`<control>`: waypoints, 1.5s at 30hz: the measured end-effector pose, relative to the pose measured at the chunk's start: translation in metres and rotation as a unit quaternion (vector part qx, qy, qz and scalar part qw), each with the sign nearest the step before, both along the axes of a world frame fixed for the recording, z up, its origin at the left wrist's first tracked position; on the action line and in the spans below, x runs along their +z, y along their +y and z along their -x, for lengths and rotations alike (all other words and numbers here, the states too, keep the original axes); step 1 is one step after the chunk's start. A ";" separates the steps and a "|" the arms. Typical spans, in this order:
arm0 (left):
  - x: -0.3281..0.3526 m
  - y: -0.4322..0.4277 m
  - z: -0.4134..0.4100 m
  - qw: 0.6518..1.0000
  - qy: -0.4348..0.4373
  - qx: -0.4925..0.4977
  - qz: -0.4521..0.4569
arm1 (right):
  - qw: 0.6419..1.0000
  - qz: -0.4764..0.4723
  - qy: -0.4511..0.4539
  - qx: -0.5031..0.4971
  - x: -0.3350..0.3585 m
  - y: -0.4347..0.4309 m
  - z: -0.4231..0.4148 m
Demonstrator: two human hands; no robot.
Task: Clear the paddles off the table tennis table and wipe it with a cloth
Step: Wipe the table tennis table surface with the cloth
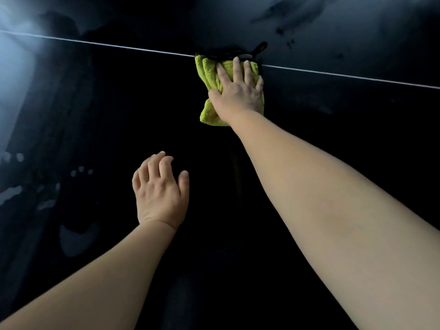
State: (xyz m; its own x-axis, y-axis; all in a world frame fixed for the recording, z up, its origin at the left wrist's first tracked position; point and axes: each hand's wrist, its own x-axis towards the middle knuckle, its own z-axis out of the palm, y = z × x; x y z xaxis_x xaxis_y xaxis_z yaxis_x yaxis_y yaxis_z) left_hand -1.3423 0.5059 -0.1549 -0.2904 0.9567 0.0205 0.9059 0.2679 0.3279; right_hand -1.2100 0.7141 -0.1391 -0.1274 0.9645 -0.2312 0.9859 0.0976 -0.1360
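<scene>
A folded yellow-green cloth [207, 75] with a black edge lies on the dark table tennis table [95, 110], right at the white line [119, 46] that crosses it. My right hand [238, 91] presses flat on the cloth, fingers straight and spread, arm stretched far forward. My left hand [159, 186] is nearer to me, over or on the bare dark surface, with its fingers relaxed and holding nothing. No paddle is in view.
The glossy table top fills the whole view. Pale hand-shaped smudges [31, 189] mark the surface at the left, and dark streaks [285, 22] show beyond the line at the upper right. Bright glare [14, 44] reflects at the upper left.
</scene>
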 end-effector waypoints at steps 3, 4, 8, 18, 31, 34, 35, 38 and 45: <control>0.003 -0.003 -0.001 1.000 -0.007 -0.008 -0.003 | 1.000 0.004 -0.006 -0.002 0.001 -0.051 -0.013; 0.004 -0.004 -0.001 1.000 -0.012 -0.011 -0.006 | 1.000 0.005 -0.007 -0.003 0.002 -0.070 -0.017; 0.006 -0.009 0.001 0.999 -0.033 -0.022 -0.024 | 1.000 0.010 -0.013 -0.016 0.005 -0.154 -0.028; 0.021 -0.039 0.007 0.978 -0.110 -0.126 -0.122 | 0.996 0.047 -0.031 -0.067 0.016 -0.370 -0.024; 0.024 -0.089 -0.041 0.965 -0.165 -0.197 -0.061 | 0.988 0.061 -0.055 -0.130 0.021 -0.571 -0.012; 0.025 -0.068 -0.054 0.969 -0.154 -0.194 -0.019 | 0.985 0.068 -0.056 -0.147 0.021 -0.567 -0.010; 0.024 -0.059 -0.058 0.970 -0.148 -0.193 -0.007 | 0.985 0.067 -0.059 -0.150 0.021 -0.559 -0.011; 0.019 -0.038 -0.067 0.978 -0.135 -0.159 0.020 | 0.986 0.053 -0.064 -0.147 0.015 -0.520 -0.018; 0.010 -0.032 -0.073 0.985 -0.121 -0.125 0.004 | 0.989 0.045 -0.051 -0.134 0.008 -0.391 -0.051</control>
